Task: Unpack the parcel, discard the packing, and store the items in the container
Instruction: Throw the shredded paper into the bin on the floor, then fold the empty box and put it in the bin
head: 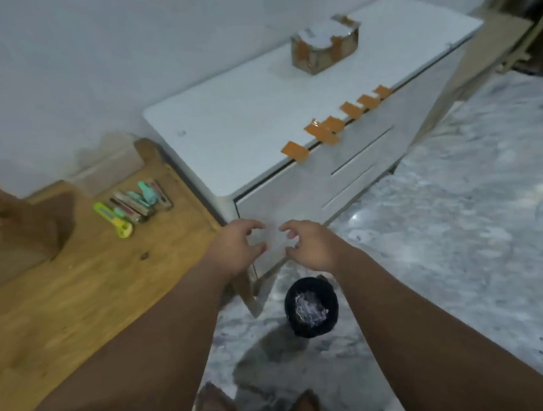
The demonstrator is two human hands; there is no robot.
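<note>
My left hand (237, 246) and right hand (312, 245) pinched what looked like clear wrapping (273, 238). Discarding, I judged. Next I'd release it over the bin (333, 304) at six o'clock.

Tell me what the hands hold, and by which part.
A faint clear wrapping: left hand pinches its left edge, right hand its right edge. Blurry, so uncertain.

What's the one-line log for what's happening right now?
step: discard packing | left hand, right hand: pinch clear wrap by bin | parcel: taped, on cabinet
</note>
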